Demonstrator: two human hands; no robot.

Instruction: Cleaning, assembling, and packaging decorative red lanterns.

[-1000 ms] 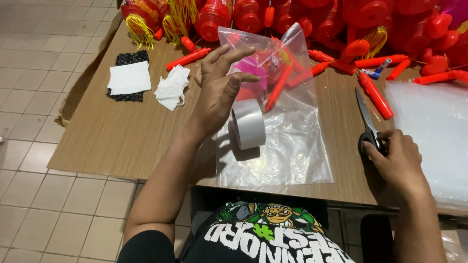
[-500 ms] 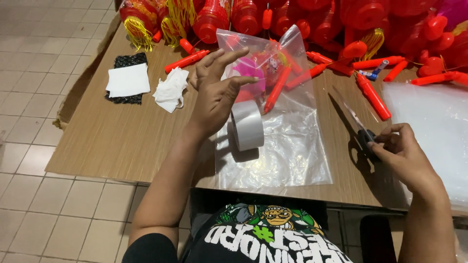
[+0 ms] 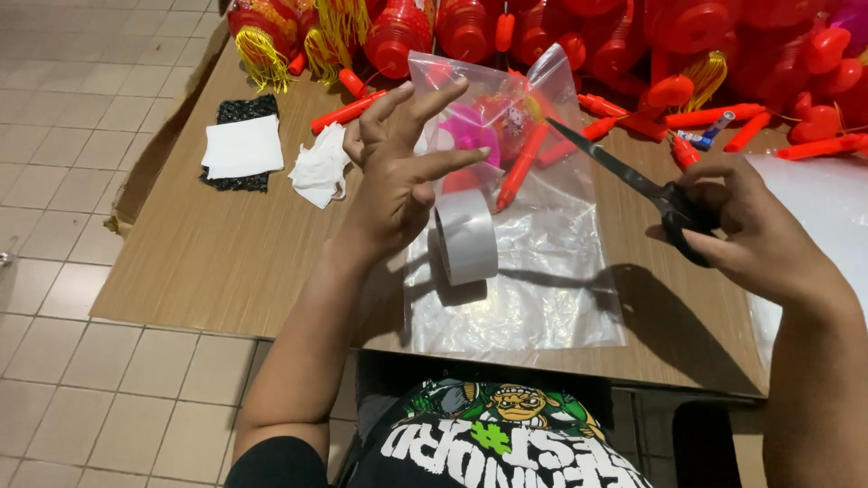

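The left hand (image 3: pixel 398 172) is hovering above the wooden table (image 3: pixel 208 262) with its fingers spread; the thumb and fingertips are pinching the top edge of a clear plastic bag (image 3: pixel 533 262). The bag is glossy and crinkled, with its lower part lying flat on the table. Inside its upper part are sitting a pink flower-shaped piece (image 3: pixel 470 136) and a smooth red plastic stick (image 3: pixel 522 167). A roll of clear tape (image 3: pixel 466 237), cylindrical and standing on edge, is resting on the bag just below the left palm.

The right hand (image 3: pixel 750 230) is gripping the black handles of 1 pair of scissors (image 3: pixel 633 185); the dark blades are parted slightly and pointing toward the bag's upper right corner.

White folded tissues (image 3: pixel 271 155) are lying at the table's left.
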